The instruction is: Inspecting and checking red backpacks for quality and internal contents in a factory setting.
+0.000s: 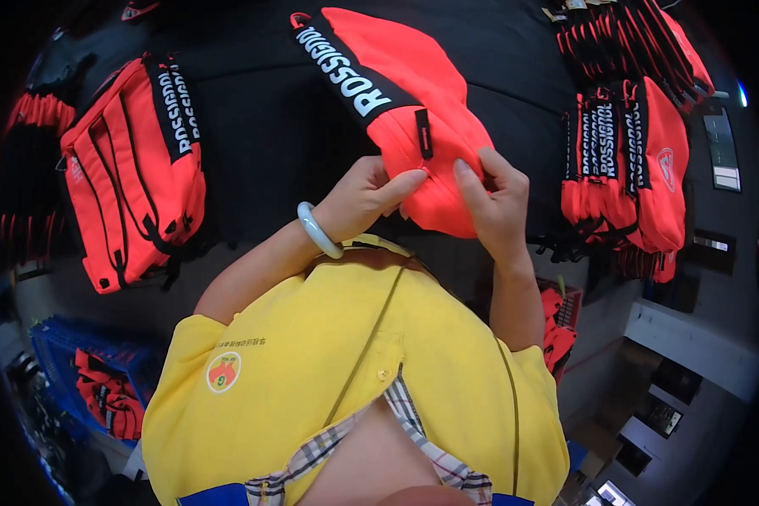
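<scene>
A bright red-orange fabric bag [422,72] with a black band and white lettering lies across the dark table in front of me, its lower end lifted toward my body. My left hand [367,196] pinches the near end of this bag, thumb on top, just below a small black tab [424,135]. On the other side my right hand [499,196] grips the same end, thumb pressed on the red fabric. The fingers under the cloth are partly hidden. A pale bangle [319,229] circles my left wrist.
Similar red-and-black bags [131,169] lie at the left, with straps showing. Stacked bags [662,169] stand at the right, more [624,46] behind them. A blue crate [63,358] holding red pieces sits low at the left. Black cloth [253,110] covers the table.
</scene>
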